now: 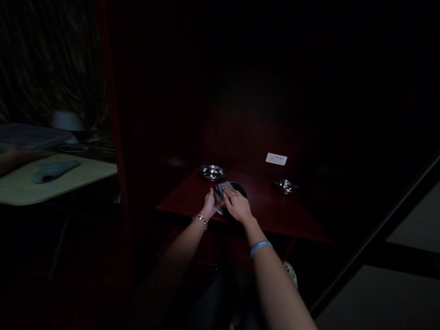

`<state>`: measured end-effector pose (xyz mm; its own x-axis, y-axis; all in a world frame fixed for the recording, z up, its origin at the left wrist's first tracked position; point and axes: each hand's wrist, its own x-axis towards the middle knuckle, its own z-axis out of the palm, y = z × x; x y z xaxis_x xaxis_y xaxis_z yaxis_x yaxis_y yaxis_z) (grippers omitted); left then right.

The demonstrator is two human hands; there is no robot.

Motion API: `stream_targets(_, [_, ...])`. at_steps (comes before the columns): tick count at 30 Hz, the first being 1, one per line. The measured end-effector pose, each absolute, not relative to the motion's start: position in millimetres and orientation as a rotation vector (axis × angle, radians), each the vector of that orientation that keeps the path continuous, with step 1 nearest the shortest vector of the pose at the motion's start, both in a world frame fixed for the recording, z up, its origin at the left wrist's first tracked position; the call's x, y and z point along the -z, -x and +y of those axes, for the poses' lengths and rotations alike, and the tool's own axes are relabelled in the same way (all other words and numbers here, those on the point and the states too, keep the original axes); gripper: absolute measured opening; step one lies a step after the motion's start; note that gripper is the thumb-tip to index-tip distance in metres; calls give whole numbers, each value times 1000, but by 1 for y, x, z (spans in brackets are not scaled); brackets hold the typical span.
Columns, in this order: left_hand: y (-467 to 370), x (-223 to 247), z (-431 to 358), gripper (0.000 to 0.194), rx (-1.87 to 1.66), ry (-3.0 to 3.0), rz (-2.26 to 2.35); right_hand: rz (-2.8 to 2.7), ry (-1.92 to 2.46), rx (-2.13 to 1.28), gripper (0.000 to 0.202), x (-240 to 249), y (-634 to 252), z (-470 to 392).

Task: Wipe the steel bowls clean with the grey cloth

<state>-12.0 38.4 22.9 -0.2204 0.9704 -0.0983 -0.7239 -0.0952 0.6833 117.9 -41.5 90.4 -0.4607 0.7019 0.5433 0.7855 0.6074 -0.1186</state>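
Observation:
Near the front edge of a dark red table (264,208), my left hand (209,204) grips the left rim of a round metal dish (219,205). My right hand (236,202) presses a grey cloth (225,186) against the inside of the dish, its fingers closed over the cloth. Behind the dish, to the left, a shiny metal bowl (212,172) sits on the table. Another metal bowl (286,186) is at the back right. The far side of the held dish is in deep shadow.
A white socket panel (276,159) is on the dark red wall behind. Across a partition at the left, a light table (92,170) bears a bluish-green cloth (56,171), with another person's hand (15,156) beside a clear lid (32,135). A white lamp (68,121) stands behind.

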Motion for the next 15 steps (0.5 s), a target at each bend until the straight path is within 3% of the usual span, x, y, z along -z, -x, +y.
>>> stream_targets(8, [12,-7,34,15,-1760,-516,733,-2500,1008,325,49,-84,-91,-49])
stream_targets(15, [16,6,51,20,-1677,-572,719,-2556,922,459,52,-78,-95,-46])
